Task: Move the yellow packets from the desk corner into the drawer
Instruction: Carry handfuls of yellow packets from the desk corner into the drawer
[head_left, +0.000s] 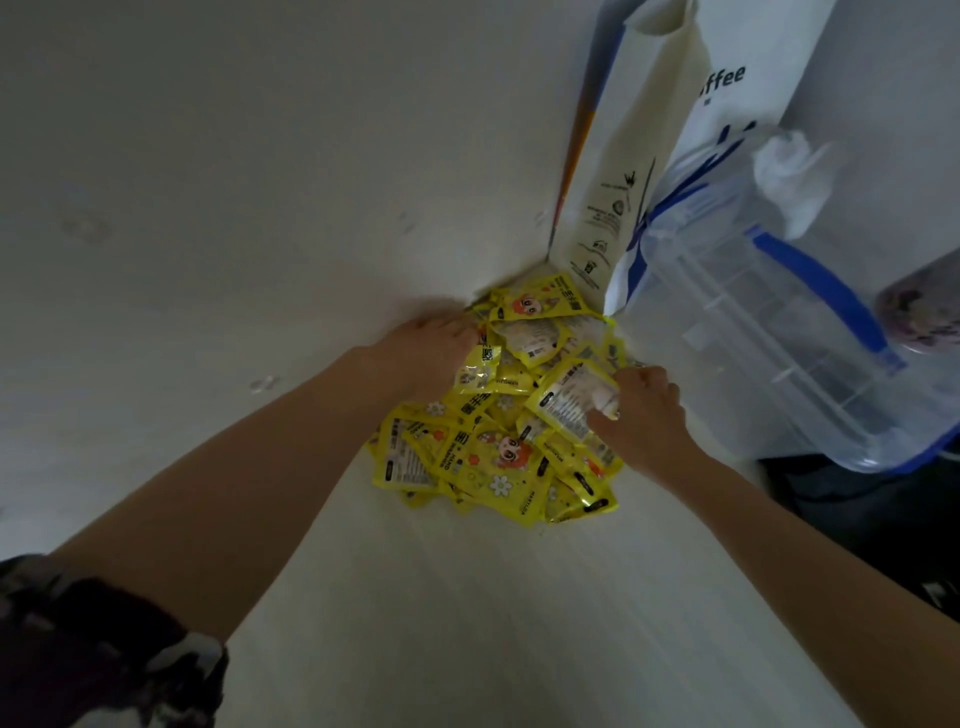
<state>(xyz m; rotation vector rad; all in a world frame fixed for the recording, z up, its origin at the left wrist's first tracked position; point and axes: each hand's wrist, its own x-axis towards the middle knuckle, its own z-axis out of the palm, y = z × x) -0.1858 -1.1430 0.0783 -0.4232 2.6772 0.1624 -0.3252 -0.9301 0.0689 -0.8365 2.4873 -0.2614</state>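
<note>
Right hand (641, 415) pinching one yellow packet (574, 395) at the pile's right edge. Left hand (431, 345) resting on the pile's left side, fingers buried, grip impossible to tell. Heap of yellow packets (493, 415) in the white desk (467, 623) corner. White paper bag (644, 156) and clear plastic box (769, 332) just beside.

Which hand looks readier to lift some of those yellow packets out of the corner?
The right hand, probably. Its fingers already curl round a packet at the right side of the yellow packets. The left hand only rests on the pile's far left edge, blurred, its grip unclear.
</note>
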